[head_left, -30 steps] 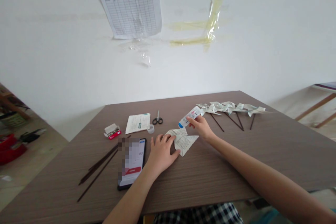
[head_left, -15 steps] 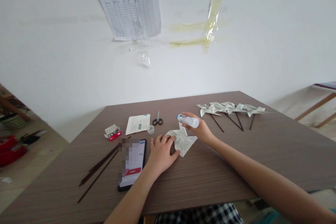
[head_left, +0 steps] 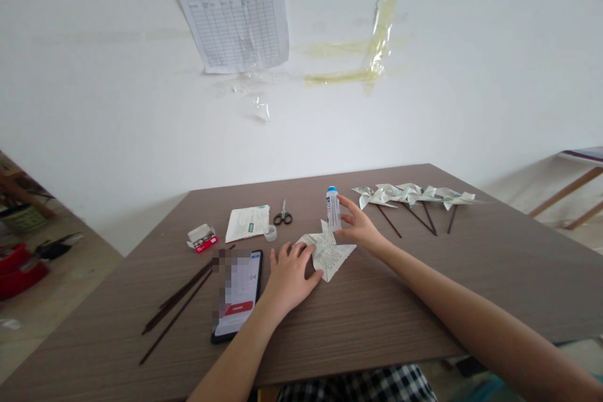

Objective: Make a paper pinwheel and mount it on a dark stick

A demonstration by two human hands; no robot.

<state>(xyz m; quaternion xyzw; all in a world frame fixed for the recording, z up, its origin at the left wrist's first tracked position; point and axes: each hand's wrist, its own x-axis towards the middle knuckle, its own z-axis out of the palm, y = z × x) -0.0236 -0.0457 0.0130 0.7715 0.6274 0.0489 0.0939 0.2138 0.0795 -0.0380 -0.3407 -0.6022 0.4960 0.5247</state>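
Note:
My left hand (head_left: 289, 273) lies spread with its fingers over the left part of a printed-paper pinwheel (head_left: 332, 257), touching it against the table. Its folded blades spread out beside my fingers. In my right hand (head_left: 360, 226) a white glue stick (head_left: 333, 210) with a blue end is held nearly upright, blue end up. Fingers and thumb grip its right side. The lower end is over the far part of the pinwheel; whether it touches the paper I cannot tell.
Left of my hands lie a phone (head_left: 237, 295), dark sticks (head_left: 176, 295), a small red-and-white box (head_left: 203, 239), a paper stack (head_left: 247, 224), a tape roll (head_left: 270, 233) and scissors (head_left: 283, 215). Several paper pinwheels on sticks (head_left: 414, 193) lie at the back right. A wall rises behind the table.
The glue stick has turned from lying sideways to nearly upright, blue end up, and come down toward the pinwheel. My right hand turned with it; my left hand stayed in place.

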